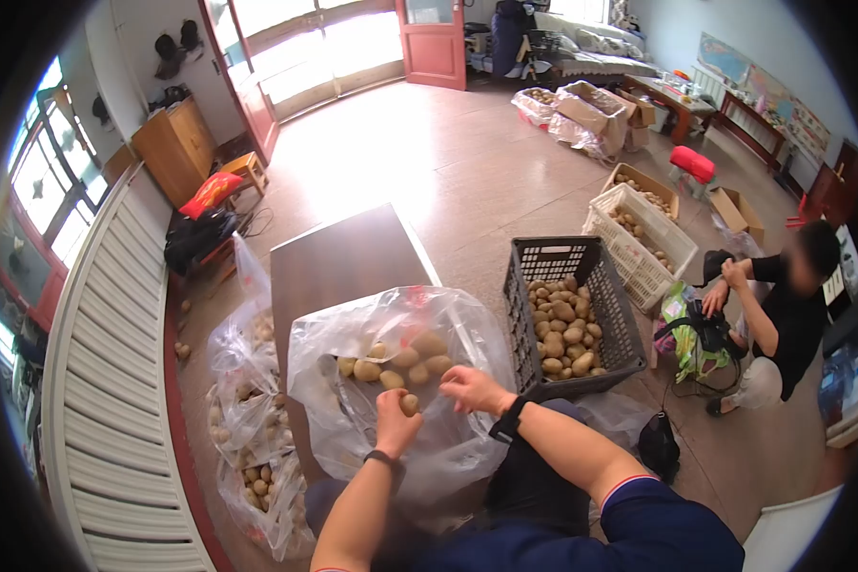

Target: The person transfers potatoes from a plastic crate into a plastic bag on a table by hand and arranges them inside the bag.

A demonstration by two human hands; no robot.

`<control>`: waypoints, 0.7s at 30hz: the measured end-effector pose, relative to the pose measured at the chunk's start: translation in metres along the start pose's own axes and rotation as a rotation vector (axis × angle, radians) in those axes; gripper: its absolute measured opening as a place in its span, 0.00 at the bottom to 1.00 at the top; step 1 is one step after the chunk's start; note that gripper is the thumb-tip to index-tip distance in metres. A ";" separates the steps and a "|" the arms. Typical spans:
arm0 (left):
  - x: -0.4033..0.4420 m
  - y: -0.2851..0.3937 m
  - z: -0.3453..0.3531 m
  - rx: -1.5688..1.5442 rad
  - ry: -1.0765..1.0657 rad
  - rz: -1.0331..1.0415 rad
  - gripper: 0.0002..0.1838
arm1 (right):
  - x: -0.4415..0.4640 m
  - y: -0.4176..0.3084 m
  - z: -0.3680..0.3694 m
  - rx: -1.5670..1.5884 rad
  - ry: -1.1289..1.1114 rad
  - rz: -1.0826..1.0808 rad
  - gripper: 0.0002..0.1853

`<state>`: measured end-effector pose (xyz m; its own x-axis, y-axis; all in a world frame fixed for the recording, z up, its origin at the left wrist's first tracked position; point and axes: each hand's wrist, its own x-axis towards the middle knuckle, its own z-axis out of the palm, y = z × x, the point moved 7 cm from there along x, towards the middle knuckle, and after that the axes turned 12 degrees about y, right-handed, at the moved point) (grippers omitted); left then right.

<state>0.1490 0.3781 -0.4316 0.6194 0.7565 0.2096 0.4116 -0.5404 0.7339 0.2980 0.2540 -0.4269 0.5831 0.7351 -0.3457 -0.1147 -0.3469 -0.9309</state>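
Observation:
My left hand (pixel 396 425) is closed around a potato (pixel 409 404) above a clear plastic bag (pixel 343 434). Just to its right, my right hand (pixel 477 390) hovers over the bag, fingers bent and apart, with nothing visible in them. Several loose potatoes (pixel 367 371) lie in the opened bag, partly covered by its crumpled plastic. The bag rests on a dark brown table (pixel 353 262). To the right of my hands stands a black plastic crate (pixel 623 355) with many potatoes (pixel 564 324) inside.
A white crate (pixel 672 234) and a cardboard box (pixel 675 205) of potatoes stand beyond the black crate. Plastic bags of potatoes (pixel 257 481) lie on the floor left of the table, beside a white radiator (pixel 114 410). A person (pixel 791 315) crouches at right near a black and green bag (pixel 701 329).

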 end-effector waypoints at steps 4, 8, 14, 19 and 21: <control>-0.004 0.035 -0.004 -0.134 -0.051 0.148 0.25 | -0.005 0.009 0.020 -0.062 -0.154 0.101 0.33; -0.009 0.057 -0.013 -0.223 -0.063 0.208 0.24 | -0.009 0.008 0.036 -0.007 -0.274 0.175 0.36; -0.015 0.067 -0.007 -0.251 -0.156 0.233 0.28 | -0.009 0.016 0.039 -0.007 -0.270 0.168 0.23; -0.015 0.070 0.001 -0.188 -0.168 0.332 0.30 | -0.006 0.005 0.021 -0.080 -0.191 0.218 0.18; -0.006 0.060 0.002 -0.209 -0.110 0.316 0.29 | 0.000 0.007 0.009 -0.059 -0.130 0.194 0.16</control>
<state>0.1716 0.3406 -0.3901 0.7667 0.5144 0.3842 0.0508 -0.6452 0.7623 0.2901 0.2569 -0.4346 0.4460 0.7190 -0.5330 -0.1653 -0.5191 -0.8386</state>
